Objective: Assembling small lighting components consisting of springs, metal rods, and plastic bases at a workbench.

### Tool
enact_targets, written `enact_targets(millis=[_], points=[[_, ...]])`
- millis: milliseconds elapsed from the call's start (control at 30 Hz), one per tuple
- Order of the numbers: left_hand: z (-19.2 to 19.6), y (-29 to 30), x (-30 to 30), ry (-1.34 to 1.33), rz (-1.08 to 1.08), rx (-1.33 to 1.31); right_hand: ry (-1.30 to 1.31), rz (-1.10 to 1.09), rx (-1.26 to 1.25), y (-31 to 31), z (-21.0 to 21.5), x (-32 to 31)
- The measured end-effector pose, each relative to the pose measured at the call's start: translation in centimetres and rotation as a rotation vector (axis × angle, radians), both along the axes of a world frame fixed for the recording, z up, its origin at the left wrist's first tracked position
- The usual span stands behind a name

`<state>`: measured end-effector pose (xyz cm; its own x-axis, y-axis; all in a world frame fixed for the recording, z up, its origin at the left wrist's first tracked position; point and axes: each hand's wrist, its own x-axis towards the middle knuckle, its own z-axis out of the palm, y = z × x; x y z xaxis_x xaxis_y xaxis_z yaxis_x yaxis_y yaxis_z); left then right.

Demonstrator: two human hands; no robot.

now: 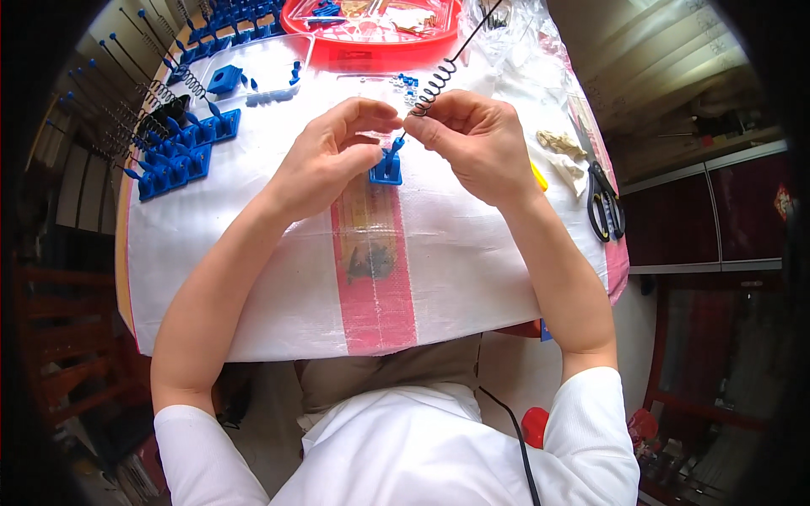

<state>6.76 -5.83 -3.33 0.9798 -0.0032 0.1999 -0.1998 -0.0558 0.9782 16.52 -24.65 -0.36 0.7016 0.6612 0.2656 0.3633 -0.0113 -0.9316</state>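
Note:
Between finger and thumb of my right hand (481, 143) is the lower end of a black coiled spring wire (434, 87), whose straight upper end slants up to the right. Just below its tip stands a small blue plastic holder (386, 172) with an upright blue piece on it; whether the wire enters that piece is too small to tell. My left hand (333, 156) curves beside the holder, its fingers apart and its thumb at the upright piece. I cannot tell if the thumb touches it.
Blue stands (173, 173) bearing coiled wires line the table's left side. Behind are a clear tray (291, 63) with blue parts, a red basin (367, 57), and small white and blue pieces (407, 84). Black-handled scissors (601, 202) and crumpled cloth (564, 156) lie right.

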Motion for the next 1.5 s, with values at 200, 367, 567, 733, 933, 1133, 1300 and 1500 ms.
enact_targets(millis=[200, 367, 567, 733, 933, 1133, 1300, 1500], points=[[0.2, -0.9, -0.4, 0.089, -0.008, -0.053, 0.225, 0.040, 0.123, -0.4, 0.2, 0.7], [0.5, -1.5, -0.7, 0.126, 0.016, -0.091, 0.375, 0.051, 0.243, -0.3, -0.4, 1.0], [0.5, -1.5, -0.8, 0.156, 0.119, -0.056, 0.499, 0.063, 0.264, -0.1, -0.9, 0.5], [0.3, -1.3, -0.6, 0.193, 0.152, -0.070, 0.508, 0.081, 0.253, -0.2, -1.2, 0.6], [0.0, -1.3, -0.7, 0.181, 0.126, -0.133, 0.393, 0.074, 0.243, -0.2, -1.1, 0.3], [-0.7, -1.7, -0.5, 0.128, 0.077, -0.297, 0.328, 0.121, 0.271, -0.3, -0.7, -0.3], [-0.6, -1.9, -0.6, 0.110, 0.052, -0.339, 0.198, 0.124, 0.215, -0.4, -1.5, 0.0], [-0.9, -1.6, -0.5, 0.090, 0.013, -0.321, 0.254, 0.185, 0.302, 0.0, -1.8, 0.0]])
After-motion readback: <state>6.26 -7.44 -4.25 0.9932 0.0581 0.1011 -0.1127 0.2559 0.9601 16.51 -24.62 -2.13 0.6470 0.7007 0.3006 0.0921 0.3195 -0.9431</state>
